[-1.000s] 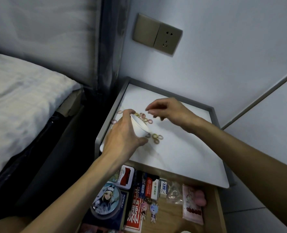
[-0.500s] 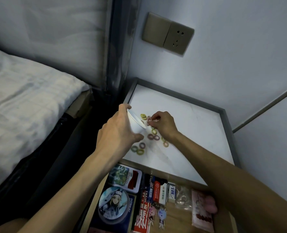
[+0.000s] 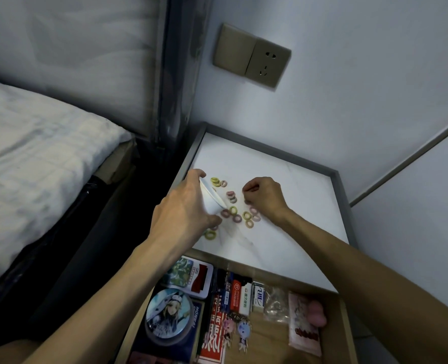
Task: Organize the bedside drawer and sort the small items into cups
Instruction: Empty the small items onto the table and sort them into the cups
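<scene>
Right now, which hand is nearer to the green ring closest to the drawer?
Left. The left hand, holding the cup, is just behind the green ring; the right hand lies farther back and right.

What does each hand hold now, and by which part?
The left hand grips the white cup round its side wall. The right hand curls over the hair ties; whether it pinches one cannot be told.

I see a white bench top [image 3: 309, 185] with a raised grey rim, set in the corner beside the bed [image 3: 47, 158]. Small green and pink rings [image 3: 246, 216] lie scattered on its left half, and one green ring [image 3: 210, 235] is nearest the front. Below the front edge, an open wooden drawer [image 3: 267, 345] holds a round tin [image 3: 168, 316], erasers [image 3: 244, 298] and keychains [image 3: 237, 329].
</scene>
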